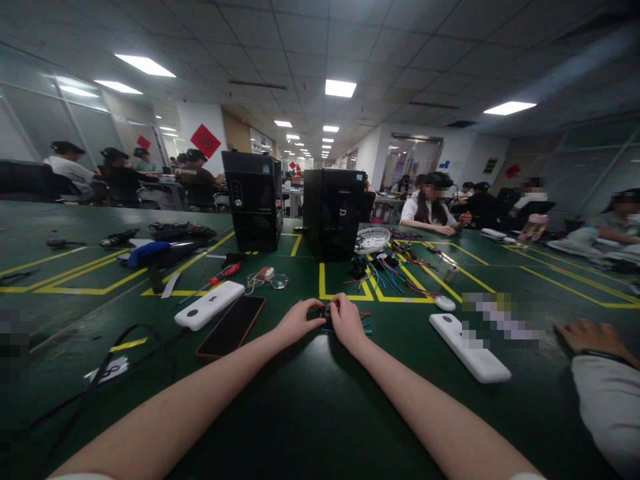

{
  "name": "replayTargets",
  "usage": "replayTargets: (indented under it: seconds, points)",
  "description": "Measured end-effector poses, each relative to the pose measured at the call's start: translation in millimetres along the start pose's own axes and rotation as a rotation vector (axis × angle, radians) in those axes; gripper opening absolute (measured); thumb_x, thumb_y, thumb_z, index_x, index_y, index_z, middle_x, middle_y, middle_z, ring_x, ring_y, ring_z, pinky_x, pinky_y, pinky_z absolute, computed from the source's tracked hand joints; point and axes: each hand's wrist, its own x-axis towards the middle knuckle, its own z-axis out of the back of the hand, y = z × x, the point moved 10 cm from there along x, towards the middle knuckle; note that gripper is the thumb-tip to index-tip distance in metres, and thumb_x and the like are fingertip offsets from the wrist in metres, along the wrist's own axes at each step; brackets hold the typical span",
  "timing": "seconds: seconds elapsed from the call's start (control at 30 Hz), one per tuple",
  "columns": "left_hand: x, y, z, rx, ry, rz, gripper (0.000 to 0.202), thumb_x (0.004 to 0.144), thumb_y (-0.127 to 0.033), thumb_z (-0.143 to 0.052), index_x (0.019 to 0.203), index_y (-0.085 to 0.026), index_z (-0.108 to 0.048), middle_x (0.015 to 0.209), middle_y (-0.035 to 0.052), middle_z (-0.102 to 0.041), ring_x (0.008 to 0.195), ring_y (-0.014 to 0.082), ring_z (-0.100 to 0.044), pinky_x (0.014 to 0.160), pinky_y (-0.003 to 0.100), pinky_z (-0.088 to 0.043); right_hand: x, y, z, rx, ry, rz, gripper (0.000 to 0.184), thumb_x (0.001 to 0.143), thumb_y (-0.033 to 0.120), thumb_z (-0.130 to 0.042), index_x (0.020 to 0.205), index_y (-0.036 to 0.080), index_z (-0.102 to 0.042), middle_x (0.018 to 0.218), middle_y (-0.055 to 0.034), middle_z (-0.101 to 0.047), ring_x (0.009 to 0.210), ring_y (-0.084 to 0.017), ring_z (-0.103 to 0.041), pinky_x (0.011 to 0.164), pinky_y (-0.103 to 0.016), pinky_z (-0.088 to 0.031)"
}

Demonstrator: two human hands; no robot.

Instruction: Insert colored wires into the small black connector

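My left hand [301, 321] and my right hand [347, 325] meet just above the green table. Between their fingertips is a small black part [327, 313], mostly covered by the fingers, so its exact kind does not show. Thin red, blue and green wires stick out around it, under and beside my right hand. Both hands are closed, with thumbs and fingers pinched on the part. A dark phone with an orange-brown edge [233, 327] lies left of my left hand. Beyond my hands sits a bundle of coloured wires [390, 272] with black parts.
Two black computer cases [253, 203] stand ahead. White power banks [210, 305] lie left and right [469, 348]. A screwdriver [225, 273], glasses [279, 281], white round basket [373, 240] and black cable [107, 360] are around. Another person's hand [595, 337] rests at right.
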Motion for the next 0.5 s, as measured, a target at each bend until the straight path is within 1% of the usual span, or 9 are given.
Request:
replayTargets:
  seconds: [0.07,0.13,0.27,0.4,0.43,0.5]
  points:
    - [0.0,2.0,0.0,0.004,-0.007,0.013,0.031,0.073,-0.030,-0.064,0.101,-0.019,-0.059,0.103,0.0052,-0.063,0.099,0.0227,-0.057,0.100,0.045,-0.033,1.0,-3.1,3.5,0.011,-0.025,-0.018,0.014,0.086,0.021,-0.037,0.090,0.017,-0.050,0.087,-0.0049,-0.060,0.080,-0.018,-0.052,0.073,-0.029,-0.037]
    - [-0.2,1.2,0.3,0.005,-0.015,0.003,0.031,0.073,-0.030,-0.064,0.101,-0.019,-0.059,0.103,0.0054,-0.063,0.099,0.0227,-0.057,0.098,0.042,-0.036,1.4,-3.9,3.6,0.024,-0.023,-0.009,0.013,0.086,0.021,-0.038,0.090,0.017,-0.051,0.086,-0.0046,-0.060,0.080,-0.018,-0.053,0.073,-0.029,-0.037]
    - [-0.3,1.6,1.9,-0.017,-0.035,-0.016,0.030,0.073,-0.027,-0.064,0.101,-0.019,-0.059,0.103,0.0051,-0.064,0.099,0.0223,-0.057,0.093,0.038,-0.040,1.6,0.9,1.4,0.042,0.004,0.068,0.011,0.084,0.020,-0.042,0.085,0.018,-0.052,0.083,-0.0031,-0.059,0.079,-0.017,-0.053,0.074,-0.029,-0.038]
    - [0.8,11.1,6.6,-0.057,-0.096,0.014,0.029,0.073,-0.024,-0.063,0.101,-0.019,-0.059,0.101,0.0053,-0.064,0.097,0.0216,-0.059,0.088,0.034,-0.045,1.9,8.1,11.0,0.031,-0.017,0.151,0.011,0.084,0.019,-0.043,0.086,0.018,-0.054,0.085,-0.0038,-0.059,0.081,-0.016,-0.053,0.074,-0.029,-0.039]
    - [1.1,14.2,7.5,-0.061,-0.109,0.027,0.029,0.073,-0.023,-0.063,0.101,-0.019,-0.059,0.100,0.0054,-0.064,0.097,0.0216,-0.059,0.088,0.034,-0.045,1.6,11.5,11.8,0.015,0.003,0.181,0.012,0.084,0.018,-0.043,0.088,0.018,-0.055,0.085,-0.0041,-0.059,0.080,-0.016,-0.053,0.074,-0.028,-0.039]
    - [1.8,19.3,8.4,-0.065,-0.127,0.052,0.029,0.073,-0.023,-0.063,0.102,-0.019,-0.058,0.102,0.0058,-0.064,0.098,0.0214,-0.059,0.089,0.034,-0.045,-1.4,22.1,7.4,-0.035,0.091,0.273,0.013,0.085,0.018,-0.044,0.090,0.017,-0.056,0.086,-0.0044,-0.059,0.080,-0.015,-0.053,0.073,-0.027,-0.040]
